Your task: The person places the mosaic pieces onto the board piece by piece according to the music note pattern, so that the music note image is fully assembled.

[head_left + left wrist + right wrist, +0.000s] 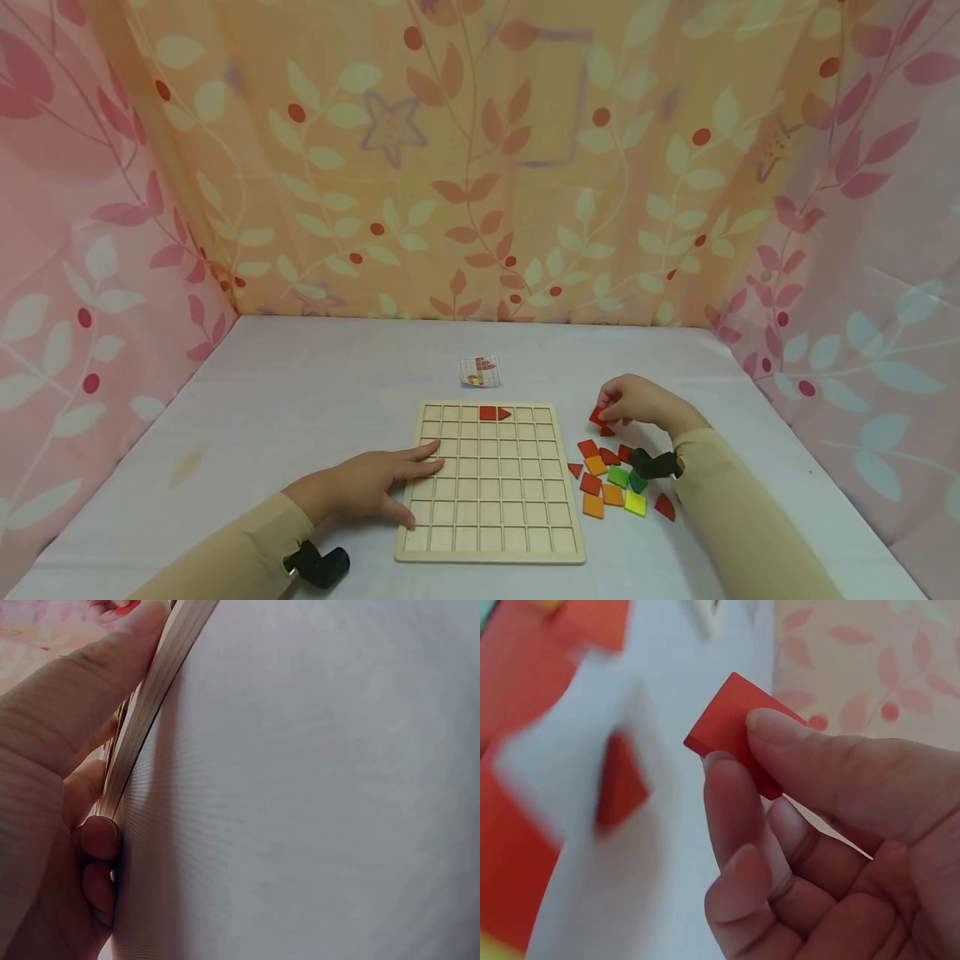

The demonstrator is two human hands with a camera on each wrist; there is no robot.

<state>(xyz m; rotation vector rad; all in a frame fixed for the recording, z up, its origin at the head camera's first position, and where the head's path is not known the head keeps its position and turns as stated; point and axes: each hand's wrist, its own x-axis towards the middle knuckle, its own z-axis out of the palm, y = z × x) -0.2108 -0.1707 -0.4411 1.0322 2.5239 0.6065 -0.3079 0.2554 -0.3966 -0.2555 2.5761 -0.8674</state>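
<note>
Red tile [731,712] — probably light, stiff, best held by edges — is pinched by right hand [637,404] (left hand [371,487], at nine o'clock of board [495,490], has fingers spread).

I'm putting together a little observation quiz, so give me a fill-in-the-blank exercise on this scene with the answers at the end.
1. The right hand pinches a tile coloured ____.
2. The left hand rests on the ____ side of the wooden board.
3. Exactly ____ tiles lie on the wooden board.
4. The yellow tile lies to the ____ of the wooden board.

Missing words: red; left; two; right.
</note>
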